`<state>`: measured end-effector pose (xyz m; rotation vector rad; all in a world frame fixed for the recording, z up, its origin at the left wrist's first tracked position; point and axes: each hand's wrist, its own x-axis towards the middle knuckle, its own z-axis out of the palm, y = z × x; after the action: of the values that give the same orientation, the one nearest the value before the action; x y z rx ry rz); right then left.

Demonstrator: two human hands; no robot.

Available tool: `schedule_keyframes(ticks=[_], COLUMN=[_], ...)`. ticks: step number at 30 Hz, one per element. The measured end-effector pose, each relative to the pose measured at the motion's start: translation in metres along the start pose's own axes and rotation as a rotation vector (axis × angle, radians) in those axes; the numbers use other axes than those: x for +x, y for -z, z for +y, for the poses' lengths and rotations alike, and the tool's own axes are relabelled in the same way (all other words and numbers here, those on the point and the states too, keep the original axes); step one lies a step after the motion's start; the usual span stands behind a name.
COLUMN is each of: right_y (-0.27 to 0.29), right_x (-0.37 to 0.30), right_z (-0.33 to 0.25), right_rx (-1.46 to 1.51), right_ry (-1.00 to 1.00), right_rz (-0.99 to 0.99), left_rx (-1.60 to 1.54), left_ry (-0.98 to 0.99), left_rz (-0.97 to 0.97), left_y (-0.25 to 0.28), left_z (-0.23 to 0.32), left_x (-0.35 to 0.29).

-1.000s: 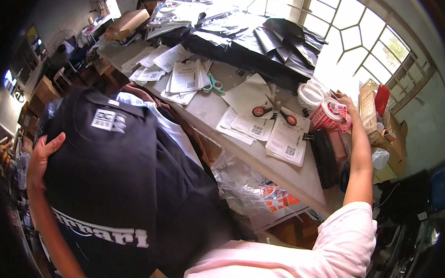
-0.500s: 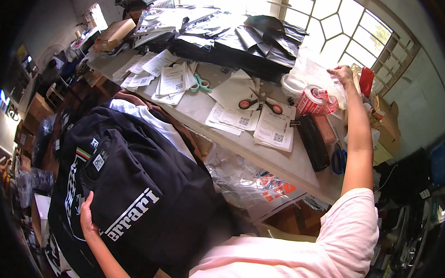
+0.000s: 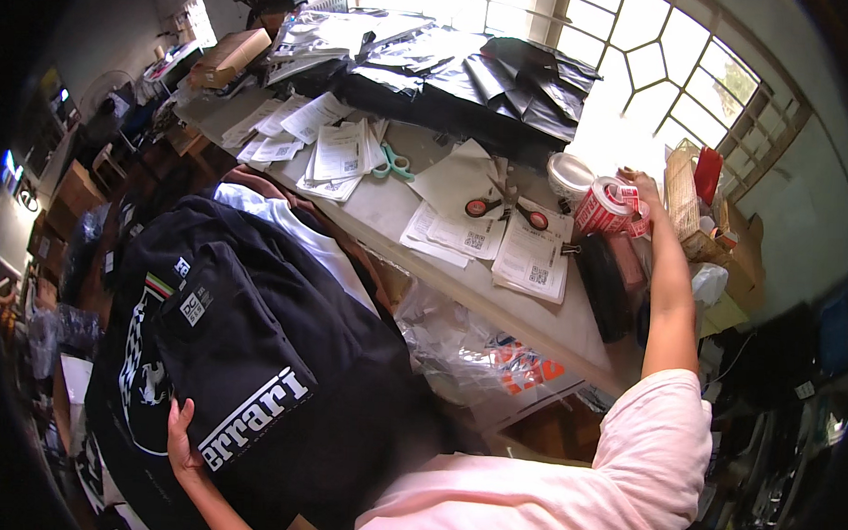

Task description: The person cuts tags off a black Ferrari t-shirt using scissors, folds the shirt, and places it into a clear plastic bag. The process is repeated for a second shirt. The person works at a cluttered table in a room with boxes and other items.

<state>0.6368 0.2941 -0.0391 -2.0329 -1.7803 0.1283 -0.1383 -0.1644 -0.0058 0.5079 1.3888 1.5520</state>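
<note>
A folded black T-shirt (image 3: 243, 352) with white lettering and a neck tag lies on top of a garment pile at the left. My left hand (image 3: 184, 439) grips its near left edge, thumb up, the other fingers partly hidden. My right arm stretches across the table toward the window. There my right hand (image 3: 640, 188) is beside a red and white tape roll (image 3: 602, 208), its fingers curled and partly lost in the glare. Whatever it holds cannot be made out. A white round tub (image 3: 569, 177) stands left of the tape.
On the table (image 3: 426, 209) lie printed slips (image 3: 339, 155), teal scissors (image 3: 393, 161), black and orange scissors (image 3: 508, 212) and a black case (image 3: 602, 288). Black plastic bags (image 3: 519, 81) pile up at the back. A wicker basket (image 3: 683, 195) stands far right.
My right hand has drawn down and slightly nearer, beside the tape roll; the clear plastic at its fingers no longer shows distinctly. My left hand stays at the T-shirt's edge. The view has shifted slightly.
</note>
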Motion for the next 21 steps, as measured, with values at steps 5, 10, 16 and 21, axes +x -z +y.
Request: schedule_keyframes(ticks=[5, 10, 16, 21], right_y=[0.013, 0.062, 0.131, 0.134], right_x=[-0.006, 0.029, 0.019, -0.061], right_z=[-0.035, -0.017, -0.163, -0.332], right_rx=[-0.101, 0.008, 0.285, 0.561], right_ry=[-0.107, -0.187, 0.361, 0.736], right_rz=[0.105, 0.395, 0.503, 0.327], left_rx=[-0.037, 0.36, 1.259, 0.746], left_ry=[0.034, -0.142, -0.225, -0.707], left_rz=[0.055, 0.125, 0.505, 0.157], left_y=[0.002, 0.016, -0.032, -0.13], left_z=[0.0, -0.019, 0.029, 0.047], left_x=[-0.019, 0.002, -0.018, -0.004])
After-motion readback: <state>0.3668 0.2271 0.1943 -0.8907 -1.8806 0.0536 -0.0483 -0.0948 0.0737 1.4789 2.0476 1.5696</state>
